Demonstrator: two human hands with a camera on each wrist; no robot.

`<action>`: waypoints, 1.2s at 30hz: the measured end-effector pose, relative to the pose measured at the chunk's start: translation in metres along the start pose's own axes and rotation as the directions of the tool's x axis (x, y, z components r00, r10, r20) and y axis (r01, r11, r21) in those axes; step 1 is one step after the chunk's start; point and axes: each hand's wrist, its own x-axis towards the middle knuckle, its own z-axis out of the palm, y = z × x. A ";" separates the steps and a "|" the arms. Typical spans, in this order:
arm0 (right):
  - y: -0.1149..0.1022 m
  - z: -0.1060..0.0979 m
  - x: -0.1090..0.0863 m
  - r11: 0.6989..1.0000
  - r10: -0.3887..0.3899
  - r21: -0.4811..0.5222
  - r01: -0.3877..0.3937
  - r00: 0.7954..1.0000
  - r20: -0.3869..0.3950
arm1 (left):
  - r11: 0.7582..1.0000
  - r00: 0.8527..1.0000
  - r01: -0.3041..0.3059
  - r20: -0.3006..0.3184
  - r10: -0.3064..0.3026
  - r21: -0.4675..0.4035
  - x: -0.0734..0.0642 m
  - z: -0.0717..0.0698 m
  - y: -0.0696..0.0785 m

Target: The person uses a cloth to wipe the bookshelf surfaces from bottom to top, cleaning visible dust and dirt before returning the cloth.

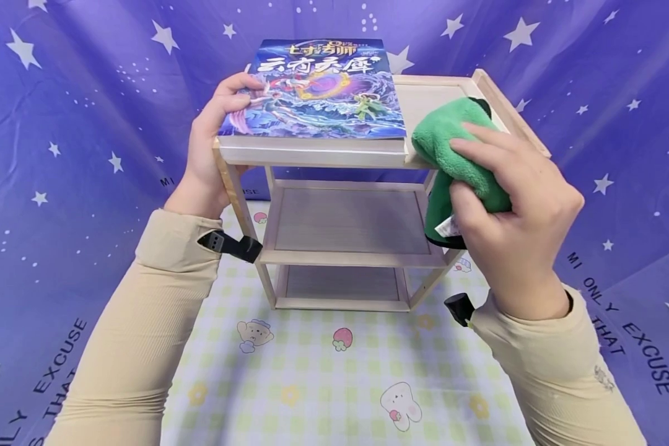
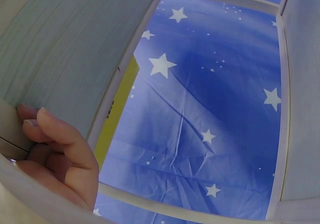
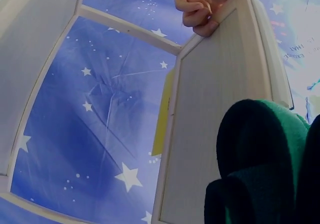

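Note:
A small wooden shelf rack (image 1: 334, 257) with three tiers stands in front of me. On the left part of its top board lies a book (image 1: 323, 90) with a blue illustrated cover and Chinese lettering. My left hand (image 1: 212, 142) grips the rack's upper left end, some fingers over the book's left edge; in the left wrist view, curled fingers (image 2: 65, 154) show beneath the top board. My right hand (image 1: 513, 198) holds a bunched green cloth (image 1: 446, 136) against the top's right front edge. A dark underside and a white tag show on the cloth.
Beneath the rack spreads a green-and-white checked tablecloth (image 1: 312, 365) with cartoon prints. A purple curtain (image 1: 106, 74) with white stars surrounds it. A raised wooden side rail (image 1: 513, 111) borders the top's right end. Behind the rack, a yellow strip (image 2: 117, 114) shows in the left wrist view.

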 end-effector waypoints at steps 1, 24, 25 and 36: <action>0.000 0.001 0.000 1.000 -0.004 -0.004 0.004 1.000 -0.001 | 1.000 1.000 0.000 0.000 0.000 0.003 0.000 0.000 0.000; 0.009 0.018 -0.007 0.975 -0.103 -0.196 0.104 0.995 0.015 | 1.000 1.000 0.008 0.002 -0.008 0.005 0.000 0.000 0.000; 0.009 0.016 -0.006 0.974 -0.101 -0.201 0.101 0.995 0.011 | 1.000 1.000 0.006 0.002 -0.006 0.007 0.000 0.001 0.000; 0.012 0.008 -0.010 0.976 -0.138 -0.172 0.131 0.990 -0.032 | 1.000 1.000 0.008 0.002 -0.008 0.006 -0.001 0.000 0.001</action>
